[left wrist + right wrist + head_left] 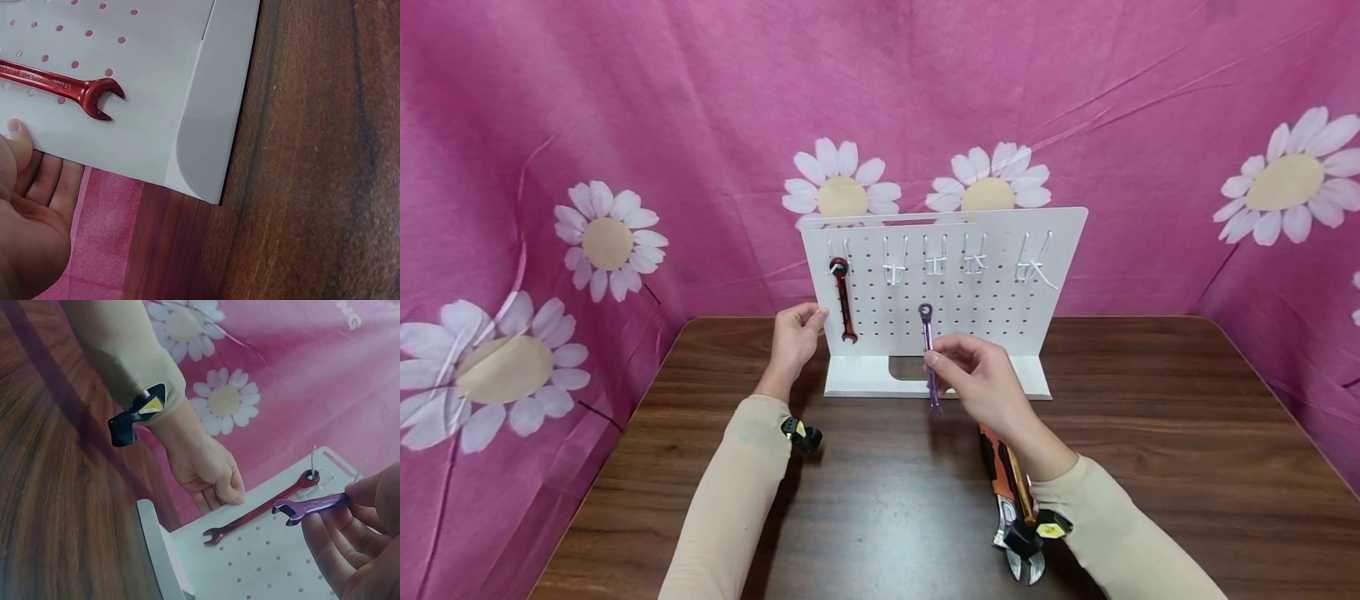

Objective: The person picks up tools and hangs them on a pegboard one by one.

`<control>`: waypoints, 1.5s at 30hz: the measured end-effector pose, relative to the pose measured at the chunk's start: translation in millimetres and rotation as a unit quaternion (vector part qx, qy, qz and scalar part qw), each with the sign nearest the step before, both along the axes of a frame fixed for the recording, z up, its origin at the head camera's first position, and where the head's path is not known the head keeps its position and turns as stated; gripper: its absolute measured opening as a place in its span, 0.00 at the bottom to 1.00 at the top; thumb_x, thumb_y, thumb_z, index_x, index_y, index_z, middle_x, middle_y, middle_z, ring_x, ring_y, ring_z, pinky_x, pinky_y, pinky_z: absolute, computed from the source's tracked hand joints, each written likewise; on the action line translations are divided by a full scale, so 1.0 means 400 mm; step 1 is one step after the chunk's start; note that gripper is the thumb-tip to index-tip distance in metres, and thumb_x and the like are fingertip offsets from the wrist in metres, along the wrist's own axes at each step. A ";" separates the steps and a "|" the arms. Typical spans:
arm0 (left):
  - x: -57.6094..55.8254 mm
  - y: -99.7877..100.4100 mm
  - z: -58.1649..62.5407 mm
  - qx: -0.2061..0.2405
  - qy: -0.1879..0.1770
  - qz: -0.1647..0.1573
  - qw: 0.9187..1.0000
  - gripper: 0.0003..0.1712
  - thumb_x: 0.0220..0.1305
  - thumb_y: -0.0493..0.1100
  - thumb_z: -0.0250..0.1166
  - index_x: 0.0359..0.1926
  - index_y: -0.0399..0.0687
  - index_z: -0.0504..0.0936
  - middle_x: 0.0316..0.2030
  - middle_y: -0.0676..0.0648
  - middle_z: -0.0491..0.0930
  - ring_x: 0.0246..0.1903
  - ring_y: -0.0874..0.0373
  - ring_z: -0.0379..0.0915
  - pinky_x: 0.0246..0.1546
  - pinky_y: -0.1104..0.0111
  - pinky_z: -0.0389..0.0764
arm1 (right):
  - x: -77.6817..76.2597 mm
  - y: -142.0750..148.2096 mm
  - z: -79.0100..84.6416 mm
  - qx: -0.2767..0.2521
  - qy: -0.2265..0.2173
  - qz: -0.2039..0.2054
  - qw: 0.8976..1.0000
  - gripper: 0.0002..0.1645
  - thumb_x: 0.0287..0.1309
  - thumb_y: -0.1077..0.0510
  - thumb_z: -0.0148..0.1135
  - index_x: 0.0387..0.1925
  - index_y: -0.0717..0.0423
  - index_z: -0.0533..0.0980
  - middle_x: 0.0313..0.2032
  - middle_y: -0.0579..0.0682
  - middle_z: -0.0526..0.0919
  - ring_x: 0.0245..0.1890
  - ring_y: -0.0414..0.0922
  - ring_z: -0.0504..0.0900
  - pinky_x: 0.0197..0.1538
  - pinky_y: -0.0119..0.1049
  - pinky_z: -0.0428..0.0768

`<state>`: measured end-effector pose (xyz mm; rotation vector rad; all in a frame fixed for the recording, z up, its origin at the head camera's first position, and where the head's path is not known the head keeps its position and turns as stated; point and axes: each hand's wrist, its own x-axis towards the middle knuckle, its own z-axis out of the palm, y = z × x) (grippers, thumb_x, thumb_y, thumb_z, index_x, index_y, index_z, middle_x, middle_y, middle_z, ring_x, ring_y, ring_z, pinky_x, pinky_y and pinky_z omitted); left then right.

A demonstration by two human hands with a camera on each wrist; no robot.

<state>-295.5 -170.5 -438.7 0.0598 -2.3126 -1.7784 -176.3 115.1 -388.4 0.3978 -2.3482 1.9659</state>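
My left hand (796,340) grips the left edge of a white pegboard (1022,321), thumb on the front and fingers behind, as the left wrist view shows. My right hand (973,375) pinches a purple combination wrench (928,342) between thumb and fingers. It is upright in front of the board's middle, ring end up and open end down. A red combination wrench (844,304) hangs by its ring end from the leftmost hook; its open end (103,99) lies near my left hand. Several white hooks (935,257) to its right hold nothing.
Under my right forearm on the brown wooden table (880,500) lie an adjustable wrench (997,475) with an orange and black handle and a gold-coloured tool (1021,487), partly hidden by the wrist camera. A pink flowered cloth (880,83) stands behind the board.
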 end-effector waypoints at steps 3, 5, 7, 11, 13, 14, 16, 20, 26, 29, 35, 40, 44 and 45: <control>-0.001 0.000 -0.001 0.001 0.003 -0.003 1.000 0.12 0.78 0.36 0.65 0.46 0.27 0.88 0.35 0.41 0.90 0.34 0.67 0.82 0.39 0.81 0.85 | -0.005 -0.016 0.009 -0.006 0.004 0.002 1.000 0.09 0.73 0.67 0.66 0.47 0.73 0.82 0.35 0.57 0.89 0.26 0.36 0.85 0.35 0.36 0.91; -0.002 0.000 -0.002 -0.001 0.005 -0.004 1.000 0.12 0.78 0.36 0.65 0.46 0.27 0.89 0.36 0.40 0.90 0.34 0.67 0.82 0.39 0.80 0.85 | -0.006 -0.024 0.016 -0.007 0.005 0.003 1.000 0.09 0.73 0.66 0.66 0.47 0.72 0.82 0.35 0.57 0.89 0.26 0.37 0.85 0.35 0.35 0.90; -0.002 0.001 -0.002 -0.002 0.004 -0.003 1.000 0.12 0.79 0.36 0.65 0.46 0.28 0.89 0.36 0.40 0.90 0.34 0.66 0.82 0.39 0.80 0.86 | -0.007 -0.032 0.024 -0.009 0.002 0.003 1.000 0.09 0.74 0.66 0.66 0.48 0.71 0.82 0.35 0.56 0.90 0.26 0.37 0.86 0.36 0.35 0.91; -0.002 0.001 -0.003 -0.004 0.001 -0.002 1.000 0.12 0.78 0.36 0.65 0.46 0.28 0.89 0.36 0.41 0.90 0.35 0.66 0.82 0.39 0.80 0.86 | -0.011 -0.047 0.037 -0.017 -0.007 0.008 1.000 0.10 0.74 0.65 0.66 0.49 0.71 0.82 0.35 0.55 0.90 0.28 0.37 0.87 0.37 0.36 0.92; -0.002 0.000 -0.003 -0.003 0.000 -0.003 1.000 0.12 0.78 0.36 0.65 0.46 0.28 0.89 0.36 0.41 0.90 0.35 0.66 0.82 0.39 0.81 0.85 | -0.013 -0.054 0.044 -0.018 -0.008 0.007 1.000 0.10 0.74 0.65 0.66 0.50 0.71 0.83 0.36 0.58 0.90 0.29 0.36 0.87 0.39 0.38 0.93; -0.001 0.000 -0.002 -0.003 -0.001 -0.003 1.000 0.12 0.79 0.36 0.65 0.46 0.28 0.89 0.36 0.41 0.90 0.35 0.66 0.82 0.39 0.81 0.85 | -0.015 -0.057 0.046 -0.016 -0.007 0.006 1.000 0.10 0.74 0.65 0.66 0.50 0.71 0.83 0.37 0.59 0.89 0.29 0.36 0.87 0.40 0.41 0.93; -0.001 -0.001 -0.002 0.000 -0.002 -0.003 1.000 0.12 0.79 0.37 0.65 0.46 0.28 0.89 0.35 0.42 0.89 0.35 0.66 0.82 0.39 0.80 0.85 | -0.018 -0.064 0.052 -0.012 -0.001 0.006 1.000 0.10 0.74 0.65 0.66 0.49 0.70 0.83 0.38 0.64 0.89 0.29 0.36 0.86 0.40 0.45 0.94; -0.002 -0.002 -0.001 -0.003 -0.005 -0.003 1.000 0.12 0.78 0.37 0.66 0.46 0.29 0.89 0.35 0.43 0.90 0.34 0.66 0.82 0.40 0.79 0.86 | -0.025 -0.076 0.062 -0.005 0.008 0.003 1.000 0.10 0.74 0.64 0.67 0.49 0.68 0.83 0.37 0.63 0.89 0.29 0.37 0.86 0.40 0.51 0.93; 0.000 -0.002 0.000 -0.001 -0.004 -0.003 1.000 0.12 0.79 0.37 0.66 0.46 0.29 0.89 0.36 0.42 0.90 0.35 0.67 0.82 0.39 0.80 0.85 | -0.034 -0.088 0.073 -0.002 0.000 0.005 1.000 0.10 0.74 0.64 0.67 0.50 0.69 0.83 0.37 0.60 0.89 0.28 0.41 0.86 0.38 0.47 0.93; 0.002 -0.002 0.000 -0.006 -0.004 -0.003 1.000 0.12 0.79 0.37 0.65 0.47 0.29 0.89 0.36 0.43 0.90 0.34 0.67 0.80 0.37 0.80 0.83 | -0.038 -0.089 0.072 0.004 -0.012 -0.002 1.000 0.12 0.75 0.63 0.66 0.51 0.68 0.83 0.38 0.60 0.89 0.28 0.42 0.86 0.37 0.41 0.92; 0.002 -0.003 -0.001 -0.008 -0.001 -0.002 1.000 0.12 0.79 0.38 0.66 0.47 0.30 0.89 0.36 0.42 0.90 0.34 0.67 0.79 0.37 0.80 0.83 | -0.049 -0.093 0.064 -0.001 -0.031 -0.009 0.999 0.13 0.74 0.63 0.66 0.52 0.70 0.82 0.38 0.60 0.89 0.27 0.41 0.85 0.38 0.46 0.93; 0.001 -0.002 -0.003 -0.006 -0.010 -0.001 1.000 0.12 0.79 0.38 0.65 0.49 0.31 0.90 0.40 0.39 0.90 0.36 0.66 0.81 0.44 0.74 0.88 | -0.062 -0.095 0.044 -0.017 -0.046 -0.008 0.999 0.12 0.74 0.65 0.66 0.52 0.71 0.82 0.38 0.63 0.88 0.26 0.40 0.85 0.36 0.43 0.92; 0.001 -0.002 -0.002 -0.006 -0.017 0.000 1.000 0.13 0.79 0.38 0.65 0.50 0.31 0.89 0.42 0.37 0.91 0.39 0.65 0.83 0.52 0.63 0.92 | -0.073 -0.099 0.034 -0.016 -0.063 -0.021 0.998 0.11 0.74 0.63 0.67 0.51 0.67 0.83 0.40 0.62 0.88 0.28 0.42 0.85 0.39 0.46 0.93; 0.001 -0.002 -0.001 -0.007 -0.017 0.000 1.000 0.13 0.80 0.39 0.65 0.50 0.31 0.89 0.42 0.37 0.91 0.39 0.65 0.83 0.53 0.61 0.91 | -0.077 -0.099 0.033 -0.013 -0.068 -0.026 0.997 0.11 0.74 0.62 0.67 0.51 0.67 0.84 0.40 0.60 0.88 0.29 0.43 0.85 0.40 0.46 0.93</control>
